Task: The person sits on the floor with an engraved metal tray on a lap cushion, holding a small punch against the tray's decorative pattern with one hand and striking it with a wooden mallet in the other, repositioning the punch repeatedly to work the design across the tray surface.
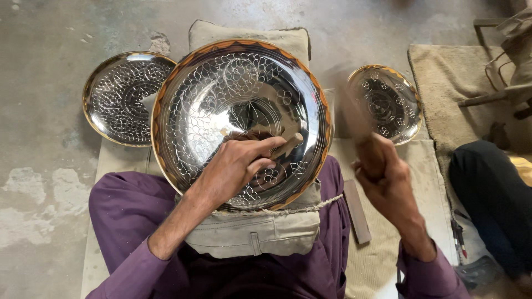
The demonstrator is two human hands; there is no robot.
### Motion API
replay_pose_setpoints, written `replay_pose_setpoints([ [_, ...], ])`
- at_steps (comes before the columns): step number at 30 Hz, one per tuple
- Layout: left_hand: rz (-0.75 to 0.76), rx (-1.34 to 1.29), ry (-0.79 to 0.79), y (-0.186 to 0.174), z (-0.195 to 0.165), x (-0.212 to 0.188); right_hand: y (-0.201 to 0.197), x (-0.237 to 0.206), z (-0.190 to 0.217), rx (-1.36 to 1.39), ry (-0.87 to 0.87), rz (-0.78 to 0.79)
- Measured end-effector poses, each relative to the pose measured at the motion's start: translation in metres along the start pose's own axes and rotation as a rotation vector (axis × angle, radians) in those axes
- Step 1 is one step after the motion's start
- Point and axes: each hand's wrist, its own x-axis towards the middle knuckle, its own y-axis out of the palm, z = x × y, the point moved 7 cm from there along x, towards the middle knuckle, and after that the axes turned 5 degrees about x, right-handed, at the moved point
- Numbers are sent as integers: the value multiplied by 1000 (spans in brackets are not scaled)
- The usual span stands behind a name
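A large shiny metal plate (221, 94) with engraved floral patterns and an orange rim rests tilted on a cloth cushion (260, 232) in my lap. My left hand (238, 166) presses a small chisel-like tool (291, 143) against the plate's lower inner surface. My right hand (388, 177) grips a wooden mallet handle (368, 152), raised and blurred with motion to the right of the plate.
A smaller engraved plate (119, 97) lies on the concrete floor at left, another (388, 102) at right. A flat dark bar (356, 213) lies on the mat beside my leg. Someone's dark-clad leg (493, 194) is at far right.
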Motion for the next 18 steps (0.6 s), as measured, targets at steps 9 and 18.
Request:
replay_pose_setpoints([
  [9,21,8,14,-3,-2,0,18,-7,-6,241,-38,-5],
  [18,100,47,31,11,4,1,28,-27,-13,-17,-69,-64],
])
